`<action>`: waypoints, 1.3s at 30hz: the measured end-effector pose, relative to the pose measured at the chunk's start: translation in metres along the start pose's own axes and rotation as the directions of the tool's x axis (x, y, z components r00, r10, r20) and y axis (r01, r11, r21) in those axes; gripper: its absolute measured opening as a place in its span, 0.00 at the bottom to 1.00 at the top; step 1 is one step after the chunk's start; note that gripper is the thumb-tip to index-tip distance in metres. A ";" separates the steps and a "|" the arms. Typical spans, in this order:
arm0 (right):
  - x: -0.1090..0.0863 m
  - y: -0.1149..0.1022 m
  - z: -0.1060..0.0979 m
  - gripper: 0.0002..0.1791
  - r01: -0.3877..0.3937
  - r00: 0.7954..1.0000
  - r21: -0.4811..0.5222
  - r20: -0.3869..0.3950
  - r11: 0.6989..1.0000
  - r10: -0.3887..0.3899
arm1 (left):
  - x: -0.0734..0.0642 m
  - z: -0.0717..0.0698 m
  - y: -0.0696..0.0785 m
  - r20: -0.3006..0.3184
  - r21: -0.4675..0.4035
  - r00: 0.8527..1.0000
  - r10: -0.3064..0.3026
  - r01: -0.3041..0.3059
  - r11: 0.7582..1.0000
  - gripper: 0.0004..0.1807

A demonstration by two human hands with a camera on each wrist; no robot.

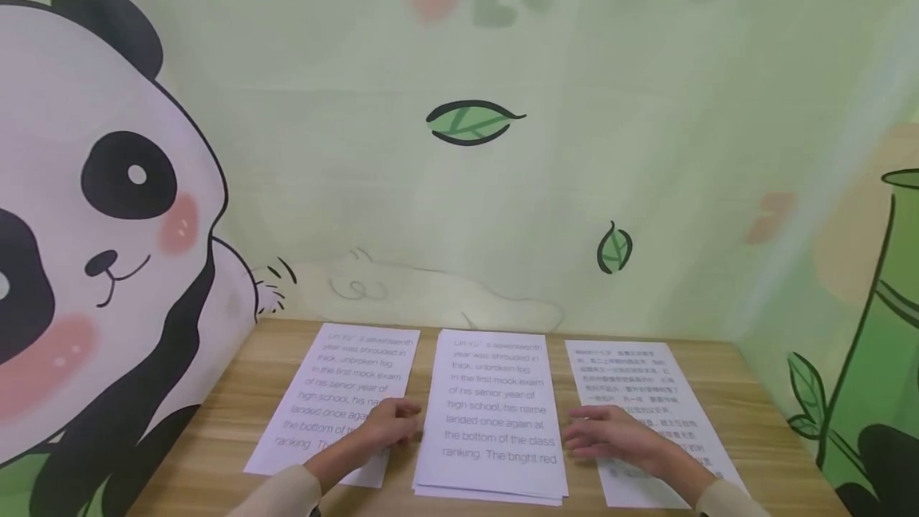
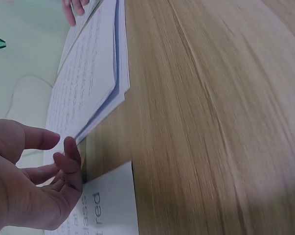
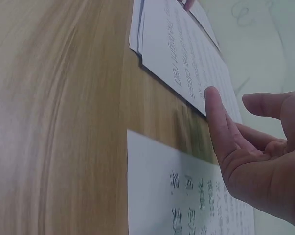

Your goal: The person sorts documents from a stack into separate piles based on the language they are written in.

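Paper stack [image 1: 491, 413]: lay w/ uneven edges mid-row on counter [image 1: 747, 421] | L hand [image 1: 391, 424]: held loosely spread nr Eng. sheet [image 1: 345, 389] | R hand [image 1: 613, 436]: held likewise nr Chin. sheet [image 1: 625, 373]

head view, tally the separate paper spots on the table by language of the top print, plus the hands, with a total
English print: 2 (left paper, middle stack; its sheets can't be counted)
Chinese print: 1 (right paper)
Hands: 2 (left hand, right hand)
Total: 5
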State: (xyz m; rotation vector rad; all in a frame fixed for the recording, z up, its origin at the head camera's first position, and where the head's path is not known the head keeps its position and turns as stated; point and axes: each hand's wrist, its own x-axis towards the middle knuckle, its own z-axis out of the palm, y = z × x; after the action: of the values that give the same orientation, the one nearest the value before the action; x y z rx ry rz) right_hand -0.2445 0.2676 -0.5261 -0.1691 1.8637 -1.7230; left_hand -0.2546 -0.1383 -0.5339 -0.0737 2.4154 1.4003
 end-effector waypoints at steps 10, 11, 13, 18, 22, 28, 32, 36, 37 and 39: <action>0.012 0.002 0.021 0.39 -0.027 1.000 -0.038 0.012 0.999 0.027 | 0.000 0.010 0.005 0.037 -0.009 0.999 0.020 -0.020 1.000 0.30; 0.012 0.002 0.021 0.39 -0.036 0.999 -0.044 0.006 0.998 0.036 | 0.000 0.011 0.005 0.037 -0.009 0.999 0.026 -0.025 1.000 0.30; 0.012 0.002 0.022 0.39 -0.053 0.999 -0.049 -0.004 0.997 0.053 | 0.000 0.012 0.007 0.034 -0.008 0.999 0.030 -0.030 1.000 0.29; 0.012 0.000 0.024 0.40 -0.083 0.996 -0.063 -0.042 0.995 0.080 | -0.003 0.012 0.009 0.025 -0.006 1.000 0.018 -0.018 1.000 0.28; 0.012 -0.001 0.026 0.38 -0.094 0.994 -0.075 -0.061 0.993 0.089 | -0.006 0.012 0.009 0.018 -0.026 1.000 0.010 -0.010 1.000 0.27; 0.009 -0.002 0.028 0.36 -0.065 0.995 -0.075 -0.078 0.995 0.059 | -0.007 0.013 0.011 0.001 -0.042 1.000 0.001 -0.001 0.999 0.25; 0.008 -0.004 0.027 0.31 -0.070 0.990 -0.079 -0.124 0.994 0.059 | -0.008 0.013 0.012 -0.007 -0.060 1.000 -0.001 0.001 0.998 0.24; 0.011 -0.006 0.027 0.28 -0.088 0.983 -0.085 -0.169 0.992 0.072 | -0.007 0.014 0.012 -0.023 -0.079 1.000 0.013 -0.015 0.997 0.21; 0.012 -0.006 0.027 0.27 -0.087 0.982 -0.082 -0.176 0.993 0.072 | -0.006 0.014 0.012 -0.029 -0.087 0.999 0.015 -0.017 0.996 0.20; 0.014 -0.005 0.027 0.28 -0.085 0.980 -0.064 -0.187 0.994 0.071 | -0.006 0.015 0.011 -0.040 -0.106 0.999 0.020 -0.024 0.994 0.19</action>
State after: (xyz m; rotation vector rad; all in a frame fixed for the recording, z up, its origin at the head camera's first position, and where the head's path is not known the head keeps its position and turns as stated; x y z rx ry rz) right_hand -0.2438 0.2364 -0.5257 0.0368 2.0385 -1.6672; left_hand -0.2476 -0.1204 -0.5294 -0.1020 2.3782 1.5514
